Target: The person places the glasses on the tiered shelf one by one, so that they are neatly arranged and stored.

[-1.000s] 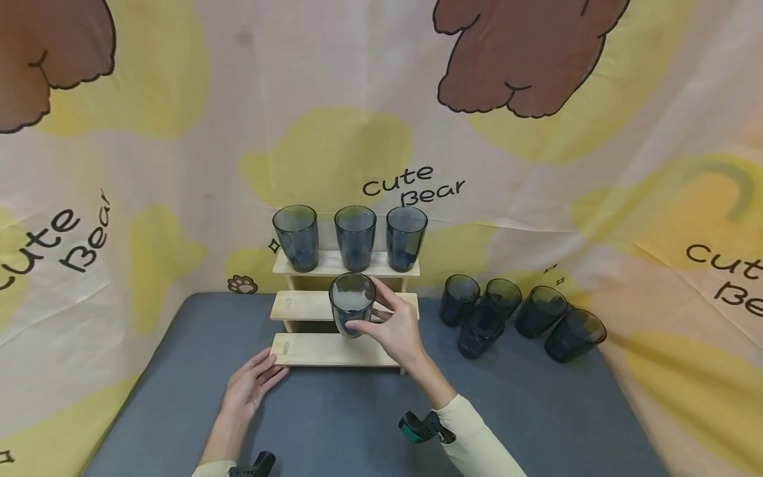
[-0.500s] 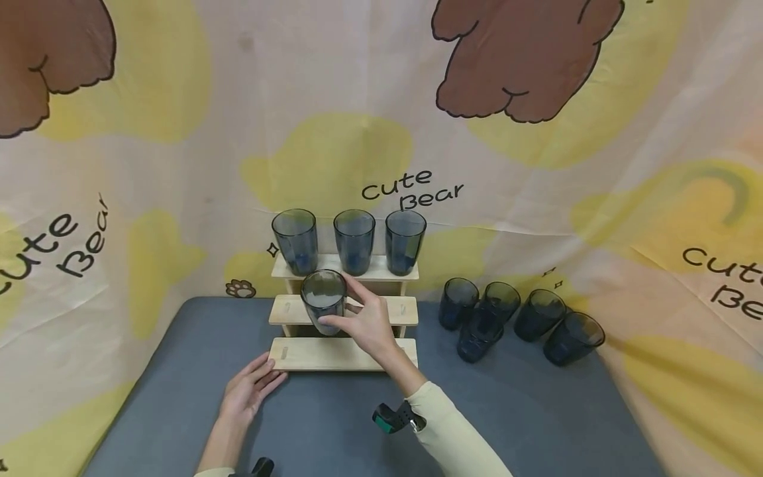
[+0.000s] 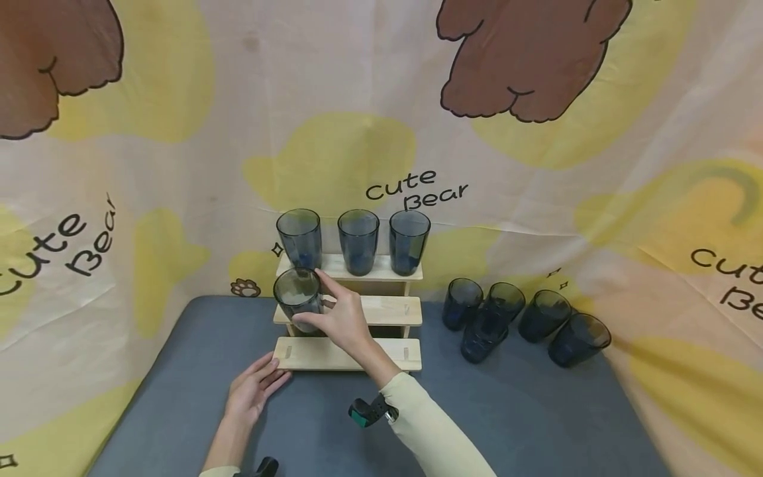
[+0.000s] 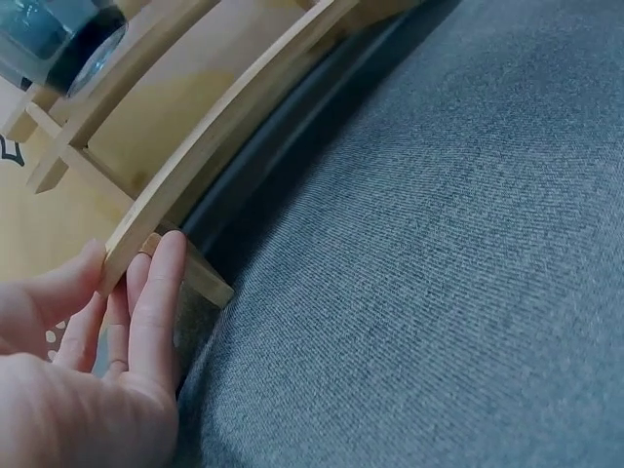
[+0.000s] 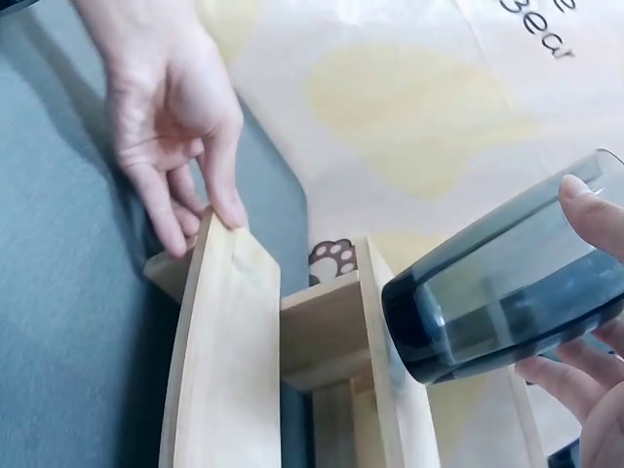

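Note:
My right hand [image 3: 346, 321] holds a blue-grey glass tumbler [image 3: 292, 291] by its side, thumb and fingers on opposite sides. In the head view it overlaps the left end of the middle step of a three-step wooden stand [image 3: 348, 354]. The right wrist view has the tumbler [image 5: 497, 292] tilted, its dark base right at the middle board. My left hand [image 3: 250, 391] grips the left end of the bottom board; in the left wrist view the thumb lies on one face and the fingers [image 4: 156, 312] on the other. Three like tumblers [image 3: 359, 242] stand in a row on the top step.
Several more dark tumblers [image 3: 542, 317] stand close together on the grey tabletop [image 3: 501, 404], right of the stand. One overlaps another there in the head view. A printed cloth [image 3: 334, 152] hangs behind the table and along its sides.
The right hand has carried the tumbler leftward along the stand, from its middle to the left end of the middle step. The left hand keeps its grip on the bottom board.

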`<action>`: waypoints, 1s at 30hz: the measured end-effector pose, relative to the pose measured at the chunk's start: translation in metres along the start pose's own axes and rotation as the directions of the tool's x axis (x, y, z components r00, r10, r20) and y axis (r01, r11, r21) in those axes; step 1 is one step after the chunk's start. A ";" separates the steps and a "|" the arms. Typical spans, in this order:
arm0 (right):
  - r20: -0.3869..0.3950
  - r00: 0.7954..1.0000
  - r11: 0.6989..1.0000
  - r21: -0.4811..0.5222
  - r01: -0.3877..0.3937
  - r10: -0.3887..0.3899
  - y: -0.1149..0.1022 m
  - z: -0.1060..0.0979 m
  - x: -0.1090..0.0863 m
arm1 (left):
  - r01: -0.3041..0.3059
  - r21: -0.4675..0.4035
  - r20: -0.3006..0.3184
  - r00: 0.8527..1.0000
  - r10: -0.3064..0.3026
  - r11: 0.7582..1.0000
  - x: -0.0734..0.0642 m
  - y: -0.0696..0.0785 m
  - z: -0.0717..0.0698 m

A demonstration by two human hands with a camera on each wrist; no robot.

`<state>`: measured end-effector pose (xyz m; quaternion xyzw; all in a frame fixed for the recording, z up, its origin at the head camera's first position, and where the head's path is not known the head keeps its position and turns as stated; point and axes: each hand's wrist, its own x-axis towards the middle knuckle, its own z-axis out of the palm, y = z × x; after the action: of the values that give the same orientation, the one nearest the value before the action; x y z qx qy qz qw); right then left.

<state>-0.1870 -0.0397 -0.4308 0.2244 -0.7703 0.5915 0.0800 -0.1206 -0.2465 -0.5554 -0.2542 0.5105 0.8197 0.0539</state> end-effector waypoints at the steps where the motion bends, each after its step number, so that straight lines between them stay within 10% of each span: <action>1: -0.006 1.000 1.000 0.004 -0.007 0.007 0.001 0.001 0.002 | -0.002 0.001 0.000 1.000 0.002 1.000 0.000 -0.001 0.000; 19: -0.023 0.989 0.990 0.007 -0.143 0.143 0.011 0.014 0.018 | -0.014 0.013 -0.012 1.000 0.014 1.000 0.000 -0.005 0.001; 30: -0.004 0.987 0.973 -0.165 -0.161 0.163 0.001 0.011 0.020 | -0.010 0.011 -0.001 1.000 0.010 1.000 0.000 -0.003 -0.001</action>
<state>-0.2036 -0.0550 -0.4271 0.1564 -0.8326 0.5293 0.0459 -0.1192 -0.2461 -0.5581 -0.2521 0.5163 0.8169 0.0510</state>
